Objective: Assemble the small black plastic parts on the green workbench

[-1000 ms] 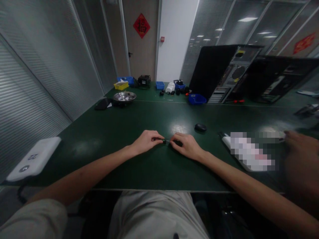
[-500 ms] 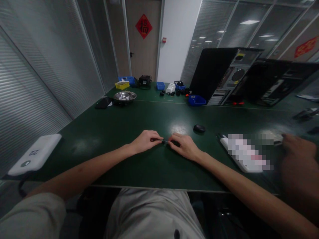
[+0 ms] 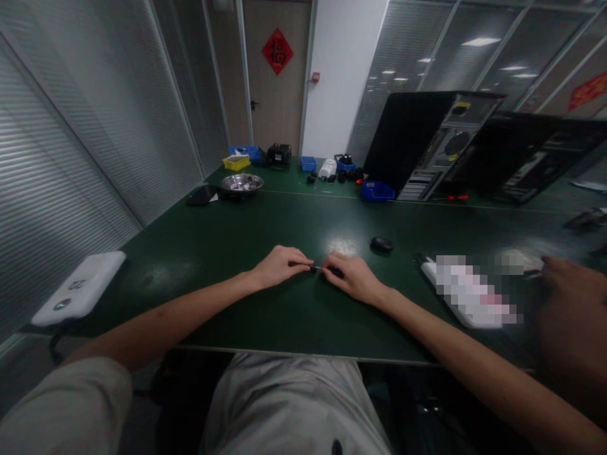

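Just above the green table [image 3: 265,322], my two hands face each other with a small gap between their fingertips. A small thin object [image 3: 317,268], dark at its left end and pale toward the right, spans that gap. My left hand [image 3: 283,265] pinches its dark end. The fingers of my right hand [image 3: 346,273] are curled and closed at its pale end, and their inner side is partly dark. What exactly the object is cannot be made out. A black mouse [image 3: 382,244] lies to the right, beyond my right hand.
Another person's blurred hand [image 3: 571,291] is at the right, beside a white device [image 3: 465,297] partly pixelated. A white box [image 3: 80,287] sits at the left edge. Farther back are a metal bowl [image 3: 241,184], a blue bin [image 3: 377,191] and a black computer tower [image 3: 408,136].
The view has shifted slightly. Both my hands keep nearly the same pose around the small object, my left thumb and finger slightly closer together.
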A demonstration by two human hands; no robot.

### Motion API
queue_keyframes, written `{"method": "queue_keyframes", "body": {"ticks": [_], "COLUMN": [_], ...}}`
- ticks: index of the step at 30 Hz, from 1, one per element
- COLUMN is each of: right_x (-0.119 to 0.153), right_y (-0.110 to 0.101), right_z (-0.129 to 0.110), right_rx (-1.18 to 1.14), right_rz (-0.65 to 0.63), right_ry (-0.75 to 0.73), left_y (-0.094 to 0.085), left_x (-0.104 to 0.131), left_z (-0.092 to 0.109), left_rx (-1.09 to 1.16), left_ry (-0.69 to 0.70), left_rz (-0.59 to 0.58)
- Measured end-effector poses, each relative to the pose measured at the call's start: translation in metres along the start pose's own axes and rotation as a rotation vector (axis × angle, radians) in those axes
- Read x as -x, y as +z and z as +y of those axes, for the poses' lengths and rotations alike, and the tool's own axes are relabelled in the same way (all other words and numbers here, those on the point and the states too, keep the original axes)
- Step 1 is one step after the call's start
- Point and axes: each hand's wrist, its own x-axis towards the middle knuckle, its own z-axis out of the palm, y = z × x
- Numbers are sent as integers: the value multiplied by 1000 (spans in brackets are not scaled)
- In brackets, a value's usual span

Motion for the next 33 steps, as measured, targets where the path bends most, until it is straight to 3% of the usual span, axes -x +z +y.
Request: {"method": "queue_keyframes", "body": {"ticks": [6, 18, 28, 33], "right_x": [-2, -4, 2, 4], "right_y": [2, 7, -1, -6], "right_z": [-6, -7, 3, 10], "right_rx": [49, 7, 86, 190], "right_rz": [-7, 22, 29, -58], "right_ry": [-23, 3, 4, -64], "left_y": [4, 4, -3, -6], "left_x": [0, -1, 4, 2], "left_z": [-2, 4, 14, 18], "left_rx": [-51, -10, -341, -513], "left_ry": [62, 43, 94, 135], "left_rz": [-29, -20, -139, -220]}}
